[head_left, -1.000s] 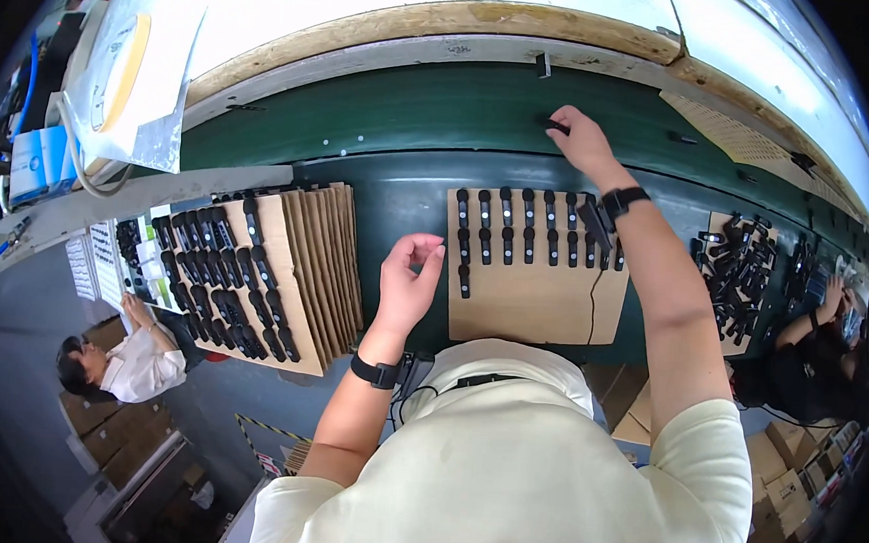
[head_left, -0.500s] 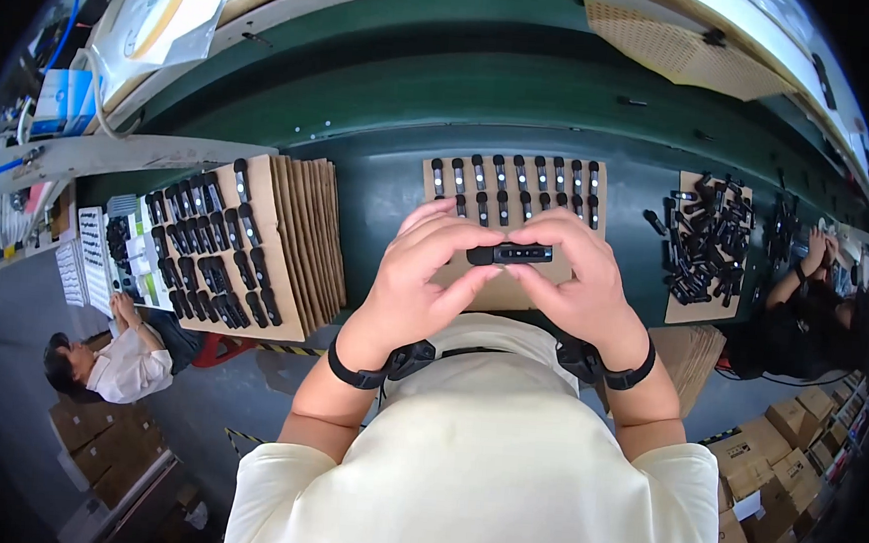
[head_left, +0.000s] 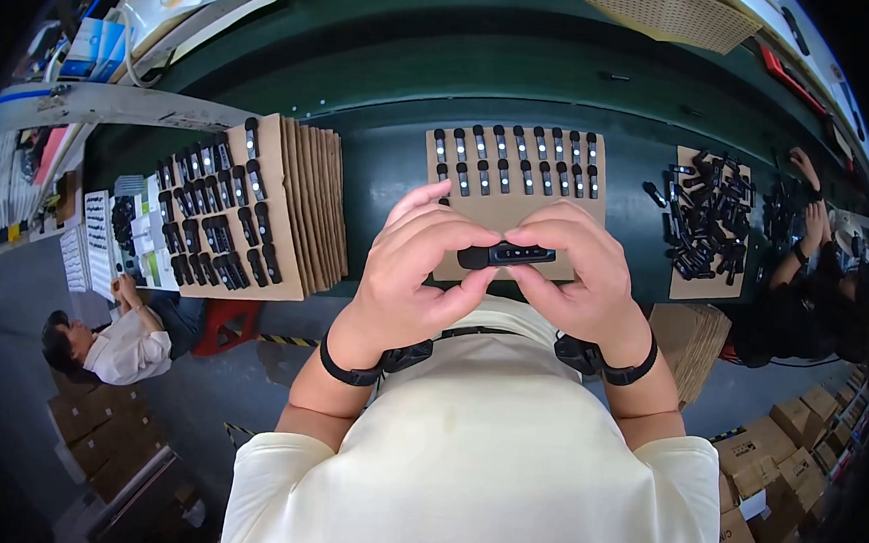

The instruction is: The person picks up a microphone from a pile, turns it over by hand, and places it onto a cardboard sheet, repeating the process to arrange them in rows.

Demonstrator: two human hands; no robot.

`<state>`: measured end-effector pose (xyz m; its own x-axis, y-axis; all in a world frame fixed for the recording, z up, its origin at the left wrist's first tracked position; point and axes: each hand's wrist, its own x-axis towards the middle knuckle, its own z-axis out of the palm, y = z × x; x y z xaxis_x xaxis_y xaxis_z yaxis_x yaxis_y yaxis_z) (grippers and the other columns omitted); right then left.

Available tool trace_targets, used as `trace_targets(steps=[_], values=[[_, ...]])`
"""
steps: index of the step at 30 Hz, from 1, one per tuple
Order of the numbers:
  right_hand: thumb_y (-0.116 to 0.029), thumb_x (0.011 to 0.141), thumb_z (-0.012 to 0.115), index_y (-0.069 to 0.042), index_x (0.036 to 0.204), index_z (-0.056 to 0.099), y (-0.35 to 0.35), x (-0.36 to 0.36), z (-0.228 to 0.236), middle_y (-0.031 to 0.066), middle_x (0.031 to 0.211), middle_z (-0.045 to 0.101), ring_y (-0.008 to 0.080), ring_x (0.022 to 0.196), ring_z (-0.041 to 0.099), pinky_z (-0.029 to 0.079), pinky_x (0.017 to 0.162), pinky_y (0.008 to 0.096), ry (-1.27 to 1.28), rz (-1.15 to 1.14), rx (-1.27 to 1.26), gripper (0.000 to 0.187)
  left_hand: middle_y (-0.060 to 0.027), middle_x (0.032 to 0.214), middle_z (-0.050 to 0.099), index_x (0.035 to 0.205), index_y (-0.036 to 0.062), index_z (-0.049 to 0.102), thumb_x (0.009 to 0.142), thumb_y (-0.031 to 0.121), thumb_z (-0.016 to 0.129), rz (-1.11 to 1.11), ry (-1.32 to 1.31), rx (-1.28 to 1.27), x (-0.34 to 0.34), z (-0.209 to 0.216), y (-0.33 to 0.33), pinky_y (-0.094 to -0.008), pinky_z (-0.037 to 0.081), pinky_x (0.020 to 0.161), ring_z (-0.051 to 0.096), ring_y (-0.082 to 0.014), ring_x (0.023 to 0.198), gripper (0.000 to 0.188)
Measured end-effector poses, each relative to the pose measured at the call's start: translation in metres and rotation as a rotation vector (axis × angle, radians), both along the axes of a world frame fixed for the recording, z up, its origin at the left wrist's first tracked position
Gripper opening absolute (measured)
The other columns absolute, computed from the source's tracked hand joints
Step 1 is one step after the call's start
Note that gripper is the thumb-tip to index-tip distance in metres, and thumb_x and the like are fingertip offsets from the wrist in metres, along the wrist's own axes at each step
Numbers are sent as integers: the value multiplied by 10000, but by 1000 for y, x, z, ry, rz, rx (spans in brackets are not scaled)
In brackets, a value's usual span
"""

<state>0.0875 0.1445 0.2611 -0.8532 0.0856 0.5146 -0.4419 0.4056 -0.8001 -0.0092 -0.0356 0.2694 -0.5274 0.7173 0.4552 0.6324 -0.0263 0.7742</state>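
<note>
Between my two hands is a small black wireless clip-on microphone [head_left: 507, 255], lying sideways with its dark foam end to the left. My left hand [head_left: 417, 261] pinches the foam end between thumb and forefinger, its other fingers raised. With thumb and forefinger, my right hand [head_left: 576, 267] grips the other end. A row of small marks shows on the face turned up. Just beyond my hands, a cardboard sheet [head_left: 498, 210] carries two rows of similar microphones, foam ends pointing away; my hands cover part of its near half.
Left stands a stack of cardboard sheets [head_left: 314, 209], with more microphones laid on a sheet beside it. A jumbled pile of microphones [head_left: 709, 214] lies on cardboard at the right. One person [head_left: 117, 342] sits far left; another person's arm [head_left: 805, 230] reaches in at far right. Cartons [head_left: 766, 461] stand lower right.
The view has shifted slightly. The microphone has tilted a little in my fingers, and both hands still hold it. At far right, the other person's hands have moved apart.
</note>
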Motion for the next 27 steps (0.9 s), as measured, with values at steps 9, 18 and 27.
trace_targets(steps=[9,18,27], values=[[63,702,734,-2,1025,636,-7,7,6,114,893,654,231,781,631,496,688,307,25,-1,12,343,-64,889,690,977,51,661,691,38,777,27,20,20,10,4,-5,-508,430,1003,658,-226,802,309],[50,681,765,-32,1043,632,-4,11,0,110,928,652,242,821,625,491,724,323,22,-8,58,395,-83,922,671,1001,24,645,771,133,802,-32,-311,-56,8,-4,-16,-394,459,944,638,-239,861,299],[18,682,773,-33,1040,647,-4,12,14,108,970,631,261,845,601,476,758,339,-25,-111,153,383,-81,946,648,998,13,633,812,89,761,52,-431,62,12,-13,-14,-324,476,863,608,-217,913,238]])
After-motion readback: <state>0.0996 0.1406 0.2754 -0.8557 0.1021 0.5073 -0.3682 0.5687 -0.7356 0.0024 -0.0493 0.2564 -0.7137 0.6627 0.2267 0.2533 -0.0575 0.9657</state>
